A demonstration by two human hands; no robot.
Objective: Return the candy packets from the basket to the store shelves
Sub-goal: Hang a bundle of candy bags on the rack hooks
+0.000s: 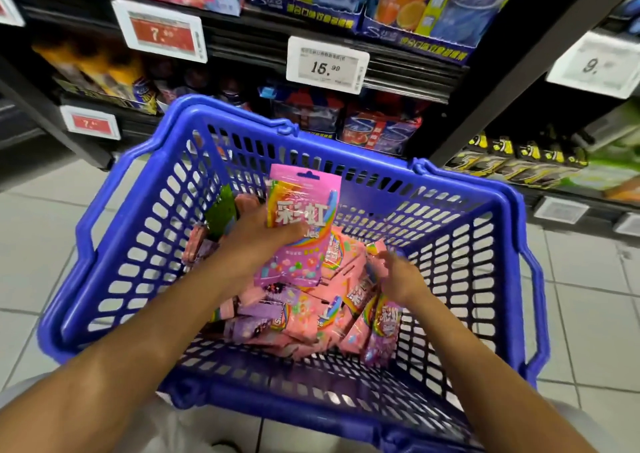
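Note:
A blue plastic basket stands on the floor in front of the shelves. Several pink and purple candy packets lie heaped on its bottom. My left hand grips one pink packet and holds it upright above the heap, thumb across its front. My right hand is down among the packets on the right side of the heap, fingers curled on a pink packet there. A green packet leans against the basket's far left wall.
Dark store shelves rise just beyond the basket, with boxed sweets and white price tags on their edges. A dark upright post divides the shelving at right. Pale floor tiles surround the basket.

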